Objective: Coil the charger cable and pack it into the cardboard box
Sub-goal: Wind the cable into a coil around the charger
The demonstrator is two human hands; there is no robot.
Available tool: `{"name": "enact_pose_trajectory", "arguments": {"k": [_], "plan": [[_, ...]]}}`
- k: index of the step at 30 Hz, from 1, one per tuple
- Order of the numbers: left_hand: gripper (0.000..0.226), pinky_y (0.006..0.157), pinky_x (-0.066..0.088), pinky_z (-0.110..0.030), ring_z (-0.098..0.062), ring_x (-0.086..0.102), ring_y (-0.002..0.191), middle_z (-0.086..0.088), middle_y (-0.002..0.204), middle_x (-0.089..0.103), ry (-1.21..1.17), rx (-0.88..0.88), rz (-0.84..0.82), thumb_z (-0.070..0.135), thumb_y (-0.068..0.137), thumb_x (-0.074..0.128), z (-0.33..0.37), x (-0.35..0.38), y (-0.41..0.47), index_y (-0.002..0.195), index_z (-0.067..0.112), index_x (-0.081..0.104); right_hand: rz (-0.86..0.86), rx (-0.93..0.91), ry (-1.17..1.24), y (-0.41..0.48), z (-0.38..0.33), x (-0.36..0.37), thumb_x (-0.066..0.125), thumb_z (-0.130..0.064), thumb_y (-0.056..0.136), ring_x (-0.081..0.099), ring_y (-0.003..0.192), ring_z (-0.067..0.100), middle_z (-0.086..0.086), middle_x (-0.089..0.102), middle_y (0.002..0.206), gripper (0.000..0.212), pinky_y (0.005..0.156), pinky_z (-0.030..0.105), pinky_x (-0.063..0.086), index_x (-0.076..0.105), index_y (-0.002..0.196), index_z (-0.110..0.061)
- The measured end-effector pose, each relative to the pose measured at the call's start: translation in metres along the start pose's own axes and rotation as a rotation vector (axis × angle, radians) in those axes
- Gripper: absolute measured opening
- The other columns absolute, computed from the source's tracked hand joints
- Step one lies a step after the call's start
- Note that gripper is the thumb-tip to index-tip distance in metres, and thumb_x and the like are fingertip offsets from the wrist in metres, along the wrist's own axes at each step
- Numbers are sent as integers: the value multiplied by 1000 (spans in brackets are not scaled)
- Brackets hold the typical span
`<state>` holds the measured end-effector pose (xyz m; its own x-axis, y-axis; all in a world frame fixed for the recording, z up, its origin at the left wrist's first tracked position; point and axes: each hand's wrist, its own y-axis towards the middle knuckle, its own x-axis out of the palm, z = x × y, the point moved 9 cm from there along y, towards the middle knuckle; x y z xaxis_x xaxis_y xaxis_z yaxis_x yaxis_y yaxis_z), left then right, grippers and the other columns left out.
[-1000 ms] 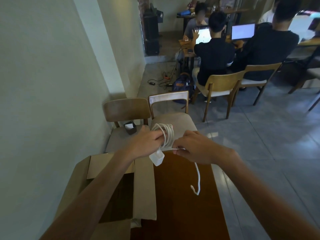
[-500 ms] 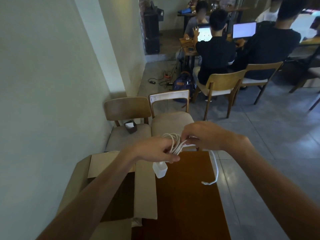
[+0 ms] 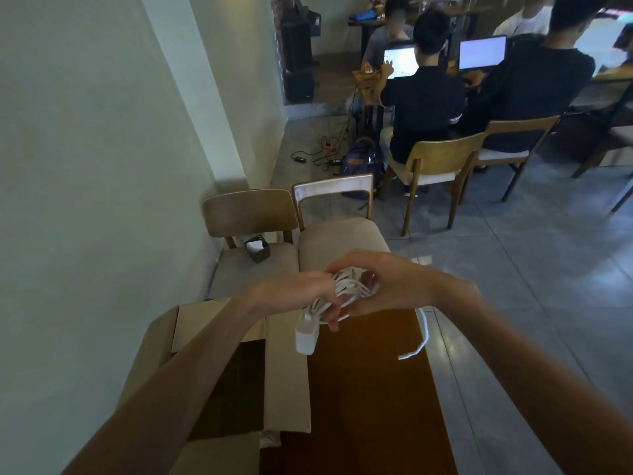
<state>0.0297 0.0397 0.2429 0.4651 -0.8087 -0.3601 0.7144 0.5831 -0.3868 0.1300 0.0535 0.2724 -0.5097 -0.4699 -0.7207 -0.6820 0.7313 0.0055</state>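
1. White cable [image 3: 349,289] is gripped as a bundle by the left hand [image 3: 301,293] above the counter [image 3: 370,389].
2. Its tail is pinched by the right hand [image 3: 387,286].
3. Wraps should be kept snug before the box [image 3: 287,371] is approached.

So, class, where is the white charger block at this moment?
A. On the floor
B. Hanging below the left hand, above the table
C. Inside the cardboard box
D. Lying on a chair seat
B: the charger block dangles under the left hand, which grips the coiled cable, beside the open cardboard box.
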Motion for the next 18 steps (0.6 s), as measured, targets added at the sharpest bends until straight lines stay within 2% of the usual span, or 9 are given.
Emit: {"name": "enact_pose_trajectory", "arguments": {"k": [2, 5, 7, 9, 11, 14, 16, 18], "plan": [[24, 97, 50, -36, -12, 69, 77, 5, 70, 65, -33, 67, 9, 29, 91, 49, 4, 0, -1, 84, 10, 62, 39, -12, 13, 2, 1, -2, 83, -30, 83, 58, 106, -5, -18, 61, 113, 48, 84, 15, 54, 59, 125, -34], [34, 84, 50, -29, -9, 66, 69, 7, 67, 63, -47, 102, 137, 30, 95, 56, 6, -11, 2, 89, -2, 64, 116, -15, 48, 5, 4, -9, 83, -30, 84, 68, 88, 6, -7, 70, 98, 31, 72, 25, 59, 66, 110, -28], [24, 76, 49, -28, -14, 63, 70, 7, 72, 65, 1, 139, 268, 32, 102, 60, 9, -22, 2, 90, 13, 68, 150, -2, 114, 5, 8, -15, 84, -30, 84, 69, 70, 10, -2, 72, 86, 27, 58, 25, 57, 70, 105, -22], [21, 74, 49, -34, -27, 66, 79, 4, 83, 69, 48, 168, 369, 43, 101, 58, 12, -31, -1, 101, 26, 69, 160, -18, 261, 2, 10, -19, 79, -28, 89, 67, 61, 15, 5, 72, 83, 25, 53, 25, 55, 69, 109, -16], [29, 76, 52, -38, -26, 68, 84, 7, 87, 69, 82, 191, 410, 53, 100, 53, 14, -34, -5, 106, 29, 67, 204, -67, 380, -4, 12, -25, 65, -22, 100, 67, 61, 16, 5, 72, 82, 14, 54, 24, 55, 70, 110, -14], [38, 85, 55, -49, -23, 69, 89, 0, 95, 71, 113, 209, 445, 53, 104, 48, 17, -37, -8, 117, 22, 66, 300, -39, 559, -10, 20, -27, 45, -19, 109, 69, 67, 18, 3, 74, 80, 27, 60, 25, 58, 72, 109, -13], [41, 90, 55, -54, -23, 70, 92, -1, 97, 71, 125, 205, 464, 55, 104, 47, 20, -41, -8, 121, 23, 65, 351, 8, 648, -11, 27, -22, 40, -20, 110, 70, 75, 31, 16, 74, 89, 33, 66, 33, 62, 69, 115, -3], [42, 93, 55, -53, -20, 71, 97, 1, 102, 73, 118, 208, 459, 55, 104, 47, 22, -42, -7, 125, 24, 65, 411, 16, 668, -10, 30, -20, 38, -20, 111, 70, 81, 41, 27, 71, 97, 36, 73, 41, 62, 65, 118, 3]]}}
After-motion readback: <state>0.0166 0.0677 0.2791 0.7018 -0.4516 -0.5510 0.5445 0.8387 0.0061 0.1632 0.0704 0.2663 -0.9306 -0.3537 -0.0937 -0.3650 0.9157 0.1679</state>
